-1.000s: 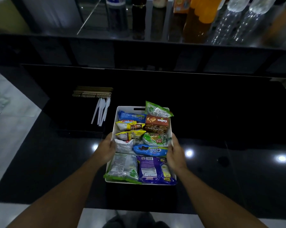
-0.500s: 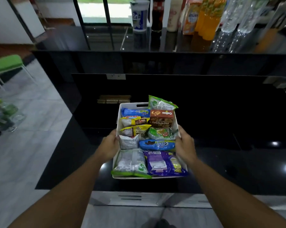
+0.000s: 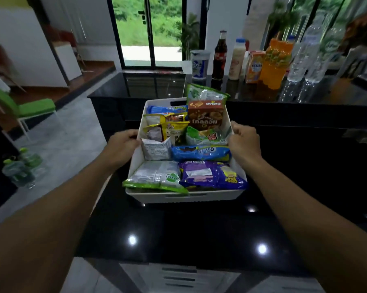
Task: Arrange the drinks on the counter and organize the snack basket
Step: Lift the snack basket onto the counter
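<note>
Both hands were clamped on the white snack basket (image 3: pixel 231 193): the left hand (image 3: pixel 120 148) curled over its left wall, the right hand (image 3: pixel 242 142) wrapped over its right wall, fingers closed on the rim at mid-length. A second before, the basket had sat lower against the black lower counter (image 3: pixel 178 235); it had since been lifted and carried forward, its far end now level with the edge of the raised counter (image 3: pixel 148 85). Judgement: packing looked done, and the basket was on its way to join the drinks.

Count, inside the basket:
- green-edged packets: 3 seen, one standing packet (image 3: pixel 206 94) at the far right corner
- brown Collon box (image 3: pixel 206 115): 1
- blue packets: 2, the nearer (image 3: pixel 200 152) lying crosswise
- yellow packets: 2
- small silver packet (image 3: pixel 156 149): 1
- purple packet (image 3: pixel 212 174): 1, near right corner

Count, beyond the basket on the raised counter:
- cup (image 3: pixel 199 64): 1
- cola bottle (image 3: pixel 219 56): 1
- pale milky bottle (image 3: pixel 237 59): 1
- orange carton (image 3: pixel 255 67): 1
- orange juice bottle (image 3: pixel 274 64): 1
- clear water bottles (image 3: pixel 303 58): 2 plain; any further ones were too blurred to tell.
</note>
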Action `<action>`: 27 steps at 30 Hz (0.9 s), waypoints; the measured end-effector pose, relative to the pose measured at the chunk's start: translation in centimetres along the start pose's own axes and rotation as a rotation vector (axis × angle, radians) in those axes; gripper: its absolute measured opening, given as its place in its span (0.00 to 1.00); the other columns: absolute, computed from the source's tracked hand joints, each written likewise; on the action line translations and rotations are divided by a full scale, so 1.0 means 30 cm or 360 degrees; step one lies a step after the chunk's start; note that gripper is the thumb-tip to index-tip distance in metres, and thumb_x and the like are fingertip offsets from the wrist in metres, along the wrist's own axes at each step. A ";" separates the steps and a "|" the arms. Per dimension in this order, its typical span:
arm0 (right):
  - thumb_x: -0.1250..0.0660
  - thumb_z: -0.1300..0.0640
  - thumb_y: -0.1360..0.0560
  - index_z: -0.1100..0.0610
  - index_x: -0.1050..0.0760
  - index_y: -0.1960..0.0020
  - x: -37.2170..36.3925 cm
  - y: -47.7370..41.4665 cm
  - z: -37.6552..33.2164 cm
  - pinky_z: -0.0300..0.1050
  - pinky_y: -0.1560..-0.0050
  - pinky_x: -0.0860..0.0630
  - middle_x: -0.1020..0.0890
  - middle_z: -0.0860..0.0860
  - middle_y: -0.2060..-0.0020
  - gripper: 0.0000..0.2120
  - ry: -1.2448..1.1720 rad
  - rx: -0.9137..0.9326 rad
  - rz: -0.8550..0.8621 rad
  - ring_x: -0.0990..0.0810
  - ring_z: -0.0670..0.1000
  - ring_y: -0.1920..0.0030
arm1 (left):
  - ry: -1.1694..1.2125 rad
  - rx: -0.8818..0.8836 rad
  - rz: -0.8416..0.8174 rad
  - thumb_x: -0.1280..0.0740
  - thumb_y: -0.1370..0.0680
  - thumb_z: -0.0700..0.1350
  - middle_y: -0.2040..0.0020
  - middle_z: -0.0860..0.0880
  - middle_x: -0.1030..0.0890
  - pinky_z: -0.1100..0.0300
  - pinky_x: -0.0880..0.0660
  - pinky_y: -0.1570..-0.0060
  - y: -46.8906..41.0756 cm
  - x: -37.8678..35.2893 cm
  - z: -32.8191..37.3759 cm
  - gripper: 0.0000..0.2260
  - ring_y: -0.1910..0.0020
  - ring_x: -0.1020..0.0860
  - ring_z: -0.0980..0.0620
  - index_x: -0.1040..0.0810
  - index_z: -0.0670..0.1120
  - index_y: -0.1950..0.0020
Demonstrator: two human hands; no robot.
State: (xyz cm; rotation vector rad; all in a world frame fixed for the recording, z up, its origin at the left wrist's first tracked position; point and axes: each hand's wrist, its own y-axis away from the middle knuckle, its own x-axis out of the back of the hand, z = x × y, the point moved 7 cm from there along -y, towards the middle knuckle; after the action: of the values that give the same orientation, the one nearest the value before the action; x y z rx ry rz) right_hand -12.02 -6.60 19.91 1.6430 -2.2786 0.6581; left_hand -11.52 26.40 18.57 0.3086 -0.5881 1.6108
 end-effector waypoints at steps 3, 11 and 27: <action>0.43 0.65 0.32 0.61 0.17 0.45 0.012 -0.086 -0.110 0.48 0.60 0.23 0.15 0.60 0.53 0.21 -0.0035 0.0017 0.0034 0.17 0.60 0.49 | 0.0005 0.0005 0.0013 0.36 0.23 0.38 0.50 0.49 0.16 0.54 0.27 0.52 -0.078 0.101 0.073 0.13 0.55 0.21 0.53 0.17 0.50 0.44; 0.41 0.65 0.26 0.58 0.29 0.66 -0.026 -0.387 -0.330 0.41 0.71 0.36 0.28 0.52 0.71 0.11 -0.0151 -0.0067 0.0093 0.29 0.50 0.68 | -0.0123 0.0078 0.0095 0.35 0.21 0.42 0.56 0.50 0.15 0.51 0.22 0.54 -0.344 0.261 0.213 0.09 0.54 0.18 0.47 0.16 0.52 0.54; 0.40 0.62 0.21 0.57 0.32 0.54 -0.390 -0.827 -0.403 0.42 0.67 0.34 0.28 0.50 0.62 0.03 -0.0225 -0.0309 0.0121 0.29 0.49 0.64 | -0.0423 0.0195 0.0185 0.36 0.19 0.43 0.61 0.41 0.21 0.63 0.38 0.74 -0.882 0.389 0.104 0.11 0.74 0.35 0.52 0.19 0.43 0.39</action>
State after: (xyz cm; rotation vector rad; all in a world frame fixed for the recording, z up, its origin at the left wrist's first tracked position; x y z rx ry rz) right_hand 14.56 2.67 30.25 1.5631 -2.4269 0.3324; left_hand 12.42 35.53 32.32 0.5955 -0.7211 1.7346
